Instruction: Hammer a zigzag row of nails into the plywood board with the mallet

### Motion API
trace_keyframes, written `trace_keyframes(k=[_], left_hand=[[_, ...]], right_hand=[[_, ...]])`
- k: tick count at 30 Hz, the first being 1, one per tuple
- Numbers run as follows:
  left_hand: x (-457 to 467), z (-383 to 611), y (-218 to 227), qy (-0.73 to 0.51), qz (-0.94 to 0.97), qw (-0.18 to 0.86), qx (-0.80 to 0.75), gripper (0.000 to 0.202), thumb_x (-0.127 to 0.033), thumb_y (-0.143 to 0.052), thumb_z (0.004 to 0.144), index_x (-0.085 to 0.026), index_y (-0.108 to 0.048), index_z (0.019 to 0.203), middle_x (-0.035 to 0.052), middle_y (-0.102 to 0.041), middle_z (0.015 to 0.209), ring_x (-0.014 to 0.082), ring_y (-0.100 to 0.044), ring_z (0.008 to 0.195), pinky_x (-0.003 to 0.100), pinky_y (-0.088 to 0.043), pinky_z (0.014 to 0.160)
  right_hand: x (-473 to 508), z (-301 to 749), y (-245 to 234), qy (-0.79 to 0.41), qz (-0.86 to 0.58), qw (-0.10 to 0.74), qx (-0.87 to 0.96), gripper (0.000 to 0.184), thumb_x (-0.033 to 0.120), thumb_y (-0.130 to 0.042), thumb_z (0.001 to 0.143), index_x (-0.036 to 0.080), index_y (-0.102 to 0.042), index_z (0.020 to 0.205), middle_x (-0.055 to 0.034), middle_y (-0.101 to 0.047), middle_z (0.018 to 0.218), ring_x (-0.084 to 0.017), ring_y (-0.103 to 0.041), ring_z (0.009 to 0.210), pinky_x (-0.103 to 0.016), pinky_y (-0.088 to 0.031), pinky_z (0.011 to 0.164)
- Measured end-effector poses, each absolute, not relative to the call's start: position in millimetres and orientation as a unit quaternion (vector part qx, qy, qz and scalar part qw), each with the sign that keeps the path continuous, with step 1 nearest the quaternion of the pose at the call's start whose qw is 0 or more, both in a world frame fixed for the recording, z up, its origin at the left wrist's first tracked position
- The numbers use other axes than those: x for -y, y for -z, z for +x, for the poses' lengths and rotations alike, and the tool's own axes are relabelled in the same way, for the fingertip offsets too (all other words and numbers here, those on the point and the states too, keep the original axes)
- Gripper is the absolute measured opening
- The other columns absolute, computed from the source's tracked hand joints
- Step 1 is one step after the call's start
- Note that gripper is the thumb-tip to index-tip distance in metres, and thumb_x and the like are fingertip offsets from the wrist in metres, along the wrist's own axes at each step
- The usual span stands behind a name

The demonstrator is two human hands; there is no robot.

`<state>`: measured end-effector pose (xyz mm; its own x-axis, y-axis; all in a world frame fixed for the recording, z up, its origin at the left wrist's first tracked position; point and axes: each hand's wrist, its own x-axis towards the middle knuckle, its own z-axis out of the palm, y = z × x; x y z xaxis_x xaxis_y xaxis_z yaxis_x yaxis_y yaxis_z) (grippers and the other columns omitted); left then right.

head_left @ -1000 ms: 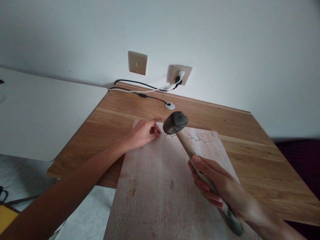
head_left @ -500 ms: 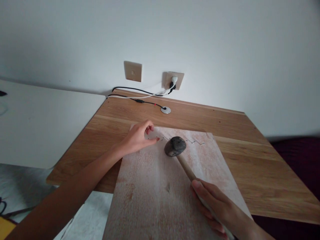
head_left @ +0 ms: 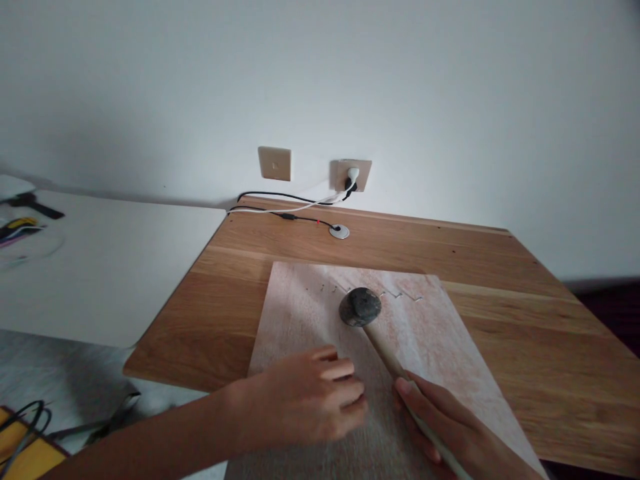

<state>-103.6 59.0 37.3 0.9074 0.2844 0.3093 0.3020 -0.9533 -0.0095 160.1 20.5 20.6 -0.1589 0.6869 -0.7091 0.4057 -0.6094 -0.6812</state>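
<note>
My right hand (head_left: 443,420) is wrapped round the wooden handle of a rubber mallet (head_left: 360,308). The mallet's black head is over the upper middle of a pale, whitish-pink board (head_left: 285,313). My left hand (head_left: 320,397) is low over the board, left of the handle, with its fingers curled downward. The fingertips and anything in them are hidden. Along the board's far side runs a row of small nails (head_left: 399,295), some standing up with thin lines beside them; the mallet head covers part of the row.
The board lies on a wooden desk (head_left: 480,313). Behind it, cables (head_left: 290,215) run to a wall socket (head_left: 357,175) and a round cable hole (head_left: 339,231). A white table (head_left: 120,267) adjoins at left, with tools and cords on it. A yellow item (head_left: 30,443) is at lower left.
My left hand has drawn back from the row of nails to the middle of the board, where a small dark thing lay, now covered. The mallet stays in my right hand. The view has shifted slightly.
</note>
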Motion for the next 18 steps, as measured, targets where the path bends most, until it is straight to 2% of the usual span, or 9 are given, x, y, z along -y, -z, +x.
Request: trace_keyframes(k=[5, 9, 12, 15, 18], left_hand=[[-49, -91, -37, 0.16, -0.975, 0.071, 0.14, 0.017, -0.02, -0.075, 0.097, -0.018, -0.072, 0.08, 0.0026, -0.066, 0.073, 0.0172, -0.059, 0.07, 0.034, -0.049, 0.068], [-64, -105, -36, 0.181, -0.971, 0.05, 0.144, 0.013, -0.014, -0.07, 0.101, -0.019, -0.073, 0.089, 0.0004, -0.066, 0.077, 0.0163, -0.062, 0.072, 0.033, -0.05, 0.069], [-94, -132, -31, 0.242, -0.943, -0.044, 0.224, 0.016, -0.008, -0.062, 0.104, -0.019, -0.074, 0.102, 0.0024, -0.075, 0.091, 0.0161, -0.069, 0.082, 0.032, -0.055, 0.081], [-131, -158, -21, 0.338, -0.853, -0.161, 0.364, 0.012, -0.016, -0.065, 0.104, -0.02, -0.076, 0.105, 0.0033, -0.079, 0.097, 0.0159, -0.074, 0.087, 0.028, -0.057, 0.082], [-156, -171, -8, 0.361, -0.783, -0.21, 0.46, 0.011, -0.019, -0.068, 0.099, -0.022, -0.078, 0.104, 0.0021, -0.082, 0.097, 0.0165, -0.075, 0.085, 0.029, -0.057, 0.079]], right_hand=[[-19, 162, -18, -0.633, -0.626, 0.133, 0.435, 0.068, 0.092, -0.058, 0.088, 0.023, -0.061, 0.093, 0.0072, -0.055, 0.058, -0.006, -0.046, 0.038, -0.015, -0.036, 0.033], [-20, 160, -20, -0.647, -0.62, 0.128, 0.425, 0.067, 0.091, -0.058, 0.089, 0.024, -0.057, 0.087, 0.008, -0.054, 0.058, -0.005, -0.044, 0.035, -0.014, -0.032, 0.031], [-23, 158, -26, -0.666, -0.61, 0.131, 0.409, 0.067, 0.091, -0.061, 0.088, 0.024, -0.055, 0.087, 0.0092, -0.052, 0.06, -0.002, -0.039, 0.035, -0.013, -0.029, 0.031], [-24, 156, -31, -0.67, -0.61, 0.124, 0.404, 0.069, 0.093, -0.061, 0.086, 0.024, -0.055, 0.087, 0.0101, -0.049, 0.059, -0.002, -0.037, 0.036, -0.013, -0.03, 0.032], [-24, 155, -34, -0.662, -0.618, 0.121, 0.407, 0.071, 0.095, -0.061, 0.084, 0.024, -0.056, 0.09, 0.0097, -0.05, 0.061, -0.002, -0.039, 0.037, -0.013, -0.031, 0.033]])
